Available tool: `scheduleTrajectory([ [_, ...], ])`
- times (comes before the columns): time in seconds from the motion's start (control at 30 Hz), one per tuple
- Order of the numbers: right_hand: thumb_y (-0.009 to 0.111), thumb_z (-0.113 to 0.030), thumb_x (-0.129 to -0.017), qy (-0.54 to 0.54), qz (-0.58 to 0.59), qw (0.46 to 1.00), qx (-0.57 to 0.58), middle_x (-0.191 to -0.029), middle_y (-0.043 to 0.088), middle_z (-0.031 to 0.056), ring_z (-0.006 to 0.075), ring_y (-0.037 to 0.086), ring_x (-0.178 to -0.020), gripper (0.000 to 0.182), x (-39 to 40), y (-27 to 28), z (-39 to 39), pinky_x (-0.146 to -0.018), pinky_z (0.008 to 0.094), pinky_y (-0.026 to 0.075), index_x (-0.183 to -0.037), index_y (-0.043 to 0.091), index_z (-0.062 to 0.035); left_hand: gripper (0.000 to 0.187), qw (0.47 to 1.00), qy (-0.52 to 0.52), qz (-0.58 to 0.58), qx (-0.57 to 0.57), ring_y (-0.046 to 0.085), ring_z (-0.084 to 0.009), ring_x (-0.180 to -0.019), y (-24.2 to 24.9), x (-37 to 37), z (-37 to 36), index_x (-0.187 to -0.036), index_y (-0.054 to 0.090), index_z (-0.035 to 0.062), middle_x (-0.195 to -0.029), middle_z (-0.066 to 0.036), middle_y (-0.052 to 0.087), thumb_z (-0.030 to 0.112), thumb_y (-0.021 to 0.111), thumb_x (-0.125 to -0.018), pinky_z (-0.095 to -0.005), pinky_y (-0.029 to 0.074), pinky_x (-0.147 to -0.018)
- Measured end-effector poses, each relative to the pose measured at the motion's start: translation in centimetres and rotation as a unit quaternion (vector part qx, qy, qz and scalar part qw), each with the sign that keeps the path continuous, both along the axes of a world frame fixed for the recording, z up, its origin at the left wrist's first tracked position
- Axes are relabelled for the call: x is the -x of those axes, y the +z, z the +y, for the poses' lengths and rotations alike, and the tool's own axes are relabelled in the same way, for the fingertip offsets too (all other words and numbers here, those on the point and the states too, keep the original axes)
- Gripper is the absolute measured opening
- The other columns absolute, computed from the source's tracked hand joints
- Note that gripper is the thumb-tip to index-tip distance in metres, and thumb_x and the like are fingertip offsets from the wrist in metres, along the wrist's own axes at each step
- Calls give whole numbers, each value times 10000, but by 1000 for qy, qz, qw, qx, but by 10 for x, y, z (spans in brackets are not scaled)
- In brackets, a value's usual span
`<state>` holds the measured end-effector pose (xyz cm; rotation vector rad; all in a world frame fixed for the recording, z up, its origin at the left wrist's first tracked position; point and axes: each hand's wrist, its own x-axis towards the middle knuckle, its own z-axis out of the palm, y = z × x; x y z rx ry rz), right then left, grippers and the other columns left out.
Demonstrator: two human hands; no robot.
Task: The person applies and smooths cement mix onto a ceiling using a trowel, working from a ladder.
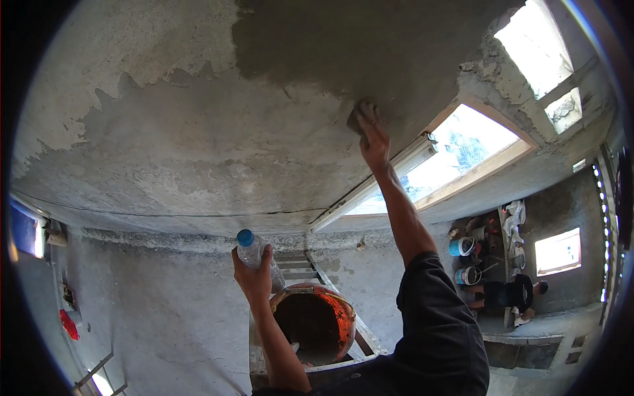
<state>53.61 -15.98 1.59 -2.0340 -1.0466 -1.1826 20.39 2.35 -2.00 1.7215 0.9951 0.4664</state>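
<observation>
My left hand (254, 277) is wrapped around a clear plastic bottle (249, 254) with a blue cap, held upright and slightly tilted. Overhead, my right hand (373, 135) presses a dark, sponge-like block (355, 120) against the plastered surface (297, 132). The block lies at the lower edge of a darker, damp-looking plaster patch (356, 46). Below my hands stands an orange bucket (346, 323), its inside dark and its contents hard to make out.
The bucket rests on a ladder (297, 267) or frame in front of me. A tube light (396, 168) runs beside a bright window opening (462, 145) close to my right arm. At the far right, a person (512, 294) is near several buckets (467, 275).
</observation>
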Motion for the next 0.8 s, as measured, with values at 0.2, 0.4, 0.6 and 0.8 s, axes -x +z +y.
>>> scheduleTrajectory([
  [0.2, 519, 174, -585, 13, -25, 1000, -14, -1251, 559, 172, 346, 506, -1201, 675, 12, 30, -18, -973, 403, 464, -1205, 596, -81, 506, 1000, -4, -13, 8, 631, -342, -905, 1, 0, -1, -1091, 517, 24, -991, -171, 637, 286, 766, -738, -437, 475, -788],
  [0.4, 580, 153, -583, 21, 41, 999, 29, -1274, 552, 124, 323, 504, -1208, 689, -12, 7, -23, -979, 382, 468, -1217, 591, -118, 495, 1000, -5, -15, 9, 634, -352, -887, 5, -1, -3, -1074, 524, 22, -977, -175, 639, 287, 764, -732, -445, 477, -766],
  [0.6, 571, 154, -591, 39, 31, 997, 53, -1262, 561, 137, 332, 530, -1176, 687, 19, -4, -22, -975, 374, 466, -1220, 594, -120, 502, 1000, 1, -10, 3, 625, -376, -906, 2, -1, -2, -1077, 525, 16, -982, -186, 637, 283, 763, -724, -446, 470, -784],
  [0.8, 537, 166, -586, -13, -24, 991, -128, -1262, 556, 165, 344, 531, -1171, 672, -6, 13, 2, -978, 386, 459, -1215, 586, -66, 533, 1000, 2, 2, 9, 623, -367, -931, 2, -2, -3, -1104, 521, 4, -1015, -190, 636, 285, 764, -721, -435, 470, -806],
])
